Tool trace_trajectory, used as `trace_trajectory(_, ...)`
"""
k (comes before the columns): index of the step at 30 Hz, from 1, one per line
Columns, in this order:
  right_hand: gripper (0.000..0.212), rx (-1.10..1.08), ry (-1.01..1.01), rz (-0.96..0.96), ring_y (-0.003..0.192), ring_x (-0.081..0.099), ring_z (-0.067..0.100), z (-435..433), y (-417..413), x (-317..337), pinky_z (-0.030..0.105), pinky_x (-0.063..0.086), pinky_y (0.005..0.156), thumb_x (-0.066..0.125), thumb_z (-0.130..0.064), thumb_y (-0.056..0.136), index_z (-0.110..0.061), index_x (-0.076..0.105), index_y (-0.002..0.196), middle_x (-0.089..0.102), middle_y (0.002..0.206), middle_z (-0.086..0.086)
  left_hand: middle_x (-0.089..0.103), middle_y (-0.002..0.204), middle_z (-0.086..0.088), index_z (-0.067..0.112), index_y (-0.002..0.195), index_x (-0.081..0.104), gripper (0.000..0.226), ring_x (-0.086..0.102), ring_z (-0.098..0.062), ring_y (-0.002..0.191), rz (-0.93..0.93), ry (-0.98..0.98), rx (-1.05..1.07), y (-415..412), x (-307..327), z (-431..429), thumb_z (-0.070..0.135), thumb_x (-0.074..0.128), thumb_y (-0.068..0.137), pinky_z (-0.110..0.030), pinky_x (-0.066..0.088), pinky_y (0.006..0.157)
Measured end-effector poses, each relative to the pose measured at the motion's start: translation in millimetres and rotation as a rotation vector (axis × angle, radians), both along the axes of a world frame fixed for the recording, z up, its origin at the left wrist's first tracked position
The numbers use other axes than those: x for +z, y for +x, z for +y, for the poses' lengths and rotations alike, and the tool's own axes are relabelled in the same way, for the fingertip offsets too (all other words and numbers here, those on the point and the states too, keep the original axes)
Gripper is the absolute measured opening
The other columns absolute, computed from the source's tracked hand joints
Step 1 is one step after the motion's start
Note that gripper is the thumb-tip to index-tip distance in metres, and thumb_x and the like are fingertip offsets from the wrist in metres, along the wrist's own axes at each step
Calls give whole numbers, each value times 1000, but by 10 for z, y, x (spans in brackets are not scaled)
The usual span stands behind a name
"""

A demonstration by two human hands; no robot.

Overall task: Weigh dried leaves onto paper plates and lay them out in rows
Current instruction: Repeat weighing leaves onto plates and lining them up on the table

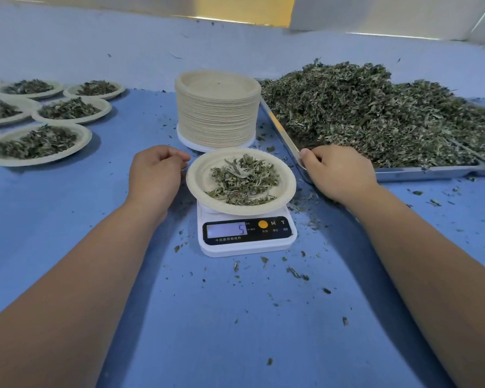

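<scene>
Between my hands the white scale (247,239) reads "5", beside buttons "M" and "T". One round paper plate (192,177) of dried leaves (244,179) sits on it. My left hand (154,175) curls loosely beside its rim, holding nothing. My right hand (339,175) is curled at the steel tray (431,172) corner; I cannot tell if it holds anything. Beyond my hands stands one plate stack (217,119), and the tray carries a leaf heap (375,113). Five filled plates (83,135) show whole left of my left hand.

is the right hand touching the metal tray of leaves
Touching. The head view shows the right hand curled over the near corner of the metal tray, its thumb lying on the rim with no gap.
</scene>
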State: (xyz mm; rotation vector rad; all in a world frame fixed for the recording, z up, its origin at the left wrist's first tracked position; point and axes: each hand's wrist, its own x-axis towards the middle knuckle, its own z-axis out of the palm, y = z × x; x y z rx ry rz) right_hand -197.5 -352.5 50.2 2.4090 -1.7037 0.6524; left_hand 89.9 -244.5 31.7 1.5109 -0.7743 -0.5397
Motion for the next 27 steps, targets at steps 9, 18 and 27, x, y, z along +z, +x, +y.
trace_trajectory(9,53,41,53,-27,54,50,20,49,-12,35,27,26,51,34,-52,103,-16,51,67,53,56,0,70,81,-1,14,82,75,31,63,-4,64,7,-7,3,-29,19,26,0,48,87,-11,48,54)
trace_trajectory(18,23,14,288,33,95,58,28,-758,277,358,33,48,76,50,-23,100,-16,66,115,65,106,7,76,83,-5,17,80,76,32,70,-14,73,34,31,-4,28,-25,-31,2,48,83,-27,56,69)
trace_trajectory(27,56,-32,344,127,133,48,38,-1719,580,266,39,44,103,48,-39,103,-17,37,154,46,152,17,74,72,6,19,78,75,36,65,-4,62,34,69,4,28,-51,-75,-1,44,78,-27,49,66)
